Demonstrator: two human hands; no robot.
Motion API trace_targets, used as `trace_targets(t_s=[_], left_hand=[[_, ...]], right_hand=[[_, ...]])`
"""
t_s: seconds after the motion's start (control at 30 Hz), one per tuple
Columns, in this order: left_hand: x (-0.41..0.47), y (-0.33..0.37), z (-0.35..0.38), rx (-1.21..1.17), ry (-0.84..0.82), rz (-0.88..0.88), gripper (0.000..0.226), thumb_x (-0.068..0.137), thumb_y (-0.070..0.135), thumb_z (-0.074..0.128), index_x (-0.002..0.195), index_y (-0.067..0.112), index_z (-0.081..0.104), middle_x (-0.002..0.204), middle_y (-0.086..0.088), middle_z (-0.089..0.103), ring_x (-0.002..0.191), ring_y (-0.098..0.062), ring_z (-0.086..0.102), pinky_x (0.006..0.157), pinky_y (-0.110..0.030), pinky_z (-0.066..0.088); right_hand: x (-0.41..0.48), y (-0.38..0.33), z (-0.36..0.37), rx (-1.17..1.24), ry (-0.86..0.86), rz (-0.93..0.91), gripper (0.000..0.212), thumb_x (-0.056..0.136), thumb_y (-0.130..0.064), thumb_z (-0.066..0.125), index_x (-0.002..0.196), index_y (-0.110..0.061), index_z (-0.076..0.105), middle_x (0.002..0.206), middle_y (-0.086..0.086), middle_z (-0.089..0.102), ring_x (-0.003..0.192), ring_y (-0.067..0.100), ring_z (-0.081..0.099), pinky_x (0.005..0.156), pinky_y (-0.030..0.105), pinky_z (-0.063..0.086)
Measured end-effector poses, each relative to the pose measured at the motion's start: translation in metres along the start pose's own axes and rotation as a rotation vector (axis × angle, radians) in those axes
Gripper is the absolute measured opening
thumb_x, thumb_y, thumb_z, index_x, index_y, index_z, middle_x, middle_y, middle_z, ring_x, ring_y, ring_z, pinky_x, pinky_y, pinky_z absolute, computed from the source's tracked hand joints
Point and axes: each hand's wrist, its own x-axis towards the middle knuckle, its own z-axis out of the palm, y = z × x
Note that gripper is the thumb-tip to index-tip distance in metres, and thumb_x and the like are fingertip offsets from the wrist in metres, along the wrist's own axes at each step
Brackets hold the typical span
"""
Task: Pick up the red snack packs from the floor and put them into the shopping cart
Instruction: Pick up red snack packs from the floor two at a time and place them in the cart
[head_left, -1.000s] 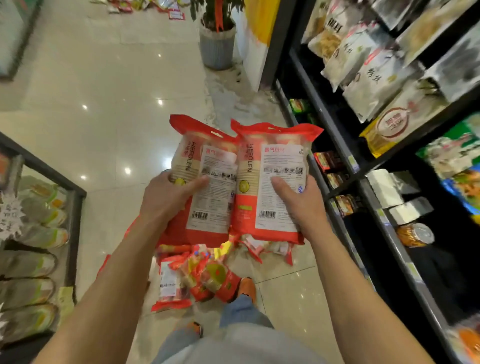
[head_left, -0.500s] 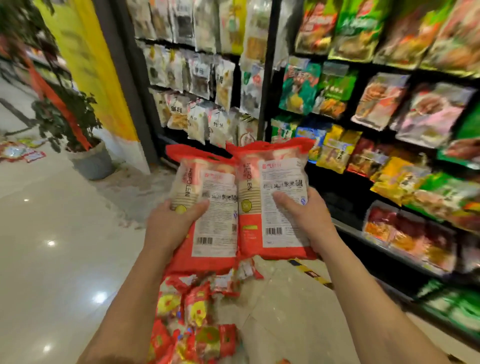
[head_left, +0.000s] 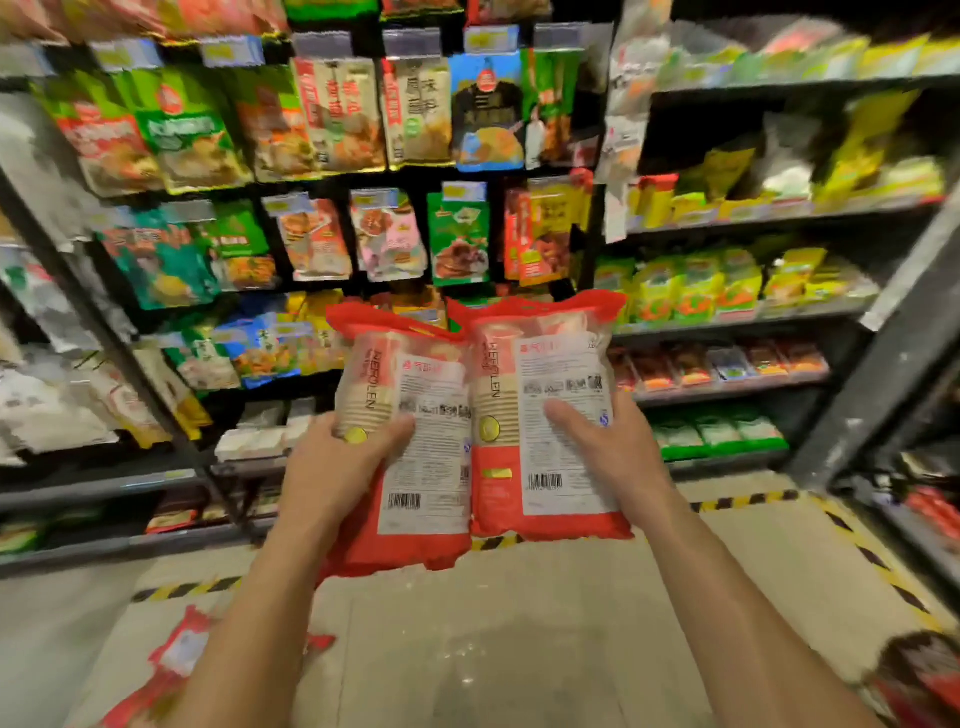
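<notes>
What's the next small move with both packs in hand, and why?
Probably turn to find the shopping cart. The left hand grips one red snack pack, the right hand grips a second pack; only shelving shows ahead, no cart in view. The packs on the floor can wait.

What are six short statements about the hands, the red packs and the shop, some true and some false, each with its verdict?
1. The left hand grips one red snack pack. True.
2. The second red pack rests on a shelf. False: the right hand grips it in the air.
3. Both held packs show barcodes to the camera. True.
4. A shopping cart stands before the person. False: none is in view, only stocked shelves.
5. The floor bears yellow-and-black tape. True.
6. No red pack lies on the floor. False: a floor pack lies at lower left.
</notes>
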Motion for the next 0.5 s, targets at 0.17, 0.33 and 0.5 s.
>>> trace_targets(t_s=[0.17,0.33,0.5], left_hand=[[-0.026,0.054,0.167,0.051,-0.229,0.127,0.056,0.065,0.064,0.090,0.100,0.024,0.073,0.091,0.002,0.081,0.079,-0.021,0.078,0.075,-0.045,0.064],[-0.076,0.095,0.322,0.103,-0.503,0.201,0.044,0.075,0.054,0.092,0.098,0.022,0.072,0.088,0.003,0.080,0.082,-0.023,0.078,0.077,-0.043,0.062],[-0.131,0.112,0.462,0.163,-0.815,0.262,0.057,0.062,0.065,0.091,0.098,0.024,0.076,0.088,0.003,0.083,0.081,-0.025,0.081,0.085,-0.053,0.065]], right_hand=[[-0.017,0.032,-0.170,0.004,0.240,0.041,0.044,0.087,-0.043,0.086,0.124,-0.024,0.071,0.109,-0.005,0.082,0.091,0.012,0.081,0.077,0.033,0.066],[-0.073,0.065,-0.310,-0.015,0.549,0.116,0.062,0.076,-0.067,0.085,0.125,-0.033,0.070,0.116,-0.005,0.079,0.098,0.013,0.079,0.087,0.044,0.064],[-0.145,0.094,-0.412,-0.012,0.836,0.207,0.041,0.088,-0.047,0.084,0.121,-0.029,0.069,0.108,-0.010,0.082,0.089,0.005,0.079,0.078,0.031,0.065]])
